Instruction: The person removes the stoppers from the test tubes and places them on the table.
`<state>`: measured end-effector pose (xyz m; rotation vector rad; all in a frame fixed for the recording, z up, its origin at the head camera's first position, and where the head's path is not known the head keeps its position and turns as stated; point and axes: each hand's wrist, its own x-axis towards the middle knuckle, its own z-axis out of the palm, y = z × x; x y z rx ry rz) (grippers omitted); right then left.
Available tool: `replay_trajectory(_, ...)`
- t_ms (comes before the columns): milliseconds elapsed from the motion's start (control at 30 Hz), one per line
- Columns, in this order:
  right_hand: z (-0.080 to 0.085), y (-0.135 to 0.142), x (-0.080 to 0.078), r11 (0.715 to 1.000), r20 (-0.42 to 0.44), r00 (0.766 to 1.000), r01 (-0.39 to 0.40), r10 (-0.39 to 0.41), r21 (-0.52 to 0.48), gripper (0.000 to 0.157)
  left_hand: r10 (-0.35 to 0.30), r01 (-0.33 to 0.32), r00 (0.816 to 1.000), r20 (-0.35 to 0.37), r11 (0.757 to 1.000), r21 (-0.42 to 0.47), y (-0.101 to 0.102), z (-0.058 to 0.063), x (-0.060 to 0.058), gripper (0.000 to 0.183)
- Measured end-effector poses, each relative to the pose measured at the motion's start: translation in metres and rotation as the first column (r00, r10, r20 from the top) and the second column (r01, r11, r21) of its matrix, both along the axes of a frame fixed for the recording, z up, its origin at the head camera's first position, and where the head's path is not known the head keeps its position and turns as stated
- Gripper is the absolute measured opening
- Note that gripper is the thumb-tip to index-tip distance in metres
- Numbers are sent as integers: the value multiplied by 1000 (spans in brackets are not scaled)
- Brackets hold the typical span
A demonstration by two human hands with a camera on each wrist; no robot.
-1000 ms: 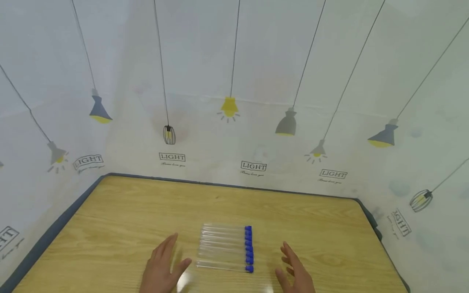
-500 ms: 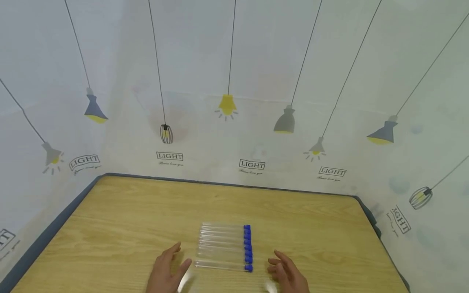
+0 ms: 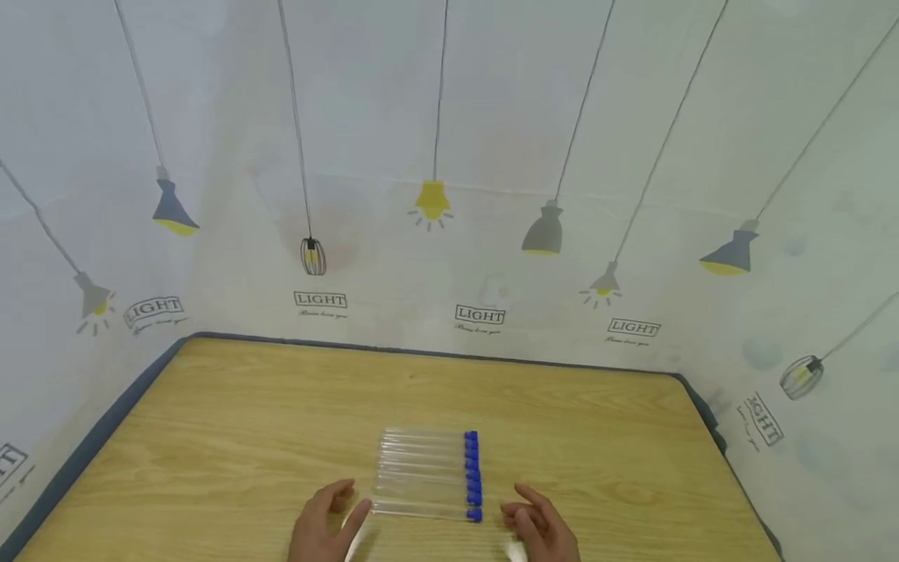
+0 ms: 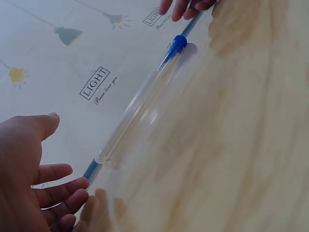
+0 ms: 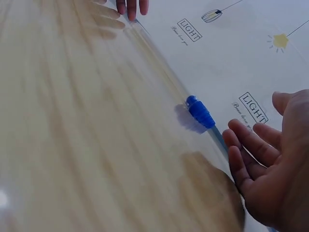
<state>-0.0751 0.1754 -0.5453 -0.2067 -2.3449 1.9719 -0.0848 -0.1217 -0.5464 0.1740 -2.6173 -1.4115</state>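
Several clear test tubes [image 3: 421, 459] with blue caps lie side by side on the wooden table, caps pointing right. The nearest test tube [image 3: 421, 510] lies a little apart from the others. My left hand [image 3: 325, 523] is beside its rounded end, thumb and fingers spread and loosely bent, holding nothing. Off the capped end, my right hand [image 3: 542, 527] hovers with relaxed fingers, also holding nothing. In the left wrist view, a gap shows between the left fingers [image 4: 60, 193] and the tube. The right wrist view shows the blue cap [image 5: 199, 112] just beyond the right fingertips.
The wooden table [image 3: 281, 406] has a dark blue edge [image 3: 393, 349] along its back and sides. Behind it hangs a pale sheet [image 3: 379, 140] printed with lamps and the word LIGHT, also enclosing both sides.
Both hands have moved inward towards the ends of the nearest tube, the right one more, and their fingers are more bent. The tubes lie as before; the head view has shifted slightly.
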Motion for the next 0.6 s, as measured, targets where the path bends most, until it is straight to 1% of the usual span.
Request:
replay_trajectory(67, -5, -2, 1, 998, -6, 1000, 15, -15, 63, 36, 15, -16, 999, -46, 1000, -18, 2, -5, 1, 38)
replay_trajectory(133, -10, -5, 1, 990, -21, 999, 28, -25, 137, 31, 23, -27, 993, -112, 999, -37, 3, -9, 1, 32)
replay_trajectory(200, -14, -8, 0, 974, -27, 999, 48, -43, 220, 24, 18, -32, 986, -169, 996, -80, 4, -13, 1, 27)
replay_trajectory(267, -16, -10, 0, 955, -16, 998, 56, -54, 292, 20, 9, -39, 975, -222, 990, -133, 5, -16, 0, 23)
replay_trajectory(367, -16, -12, -1, 919, 22, 999, 37, -49, 393, 18, -14, -55, 954, -300, 974, -218, 4, -24, -2, 24)
replay_trajectory(433, -16, -13, -2, 901, 41, 999, 15, -36, 434, 18, -27, -72, 940, -340, 959, -273, 2, -30, -3, 28)
replay_trajectory(500, -15, -14, -4, 886, 42, 999, 2, -24, 464, 17, -46, -77, 928, -370, 948, -309, -1, -35, -6, 32)
replay_trajectory(533, -15, -14, -4, 883, 37, 999, 2, -22, 469, 16, -51, -77, 926, -375, 945, -319, -2, -38, -6, 33)
replay_trajectory(600, -15, -13, -3, 869, 12, 1000, -9, 4, 494, 16, -61, -76, 923, -381, 940, -333, -2, -43, -8, 34)
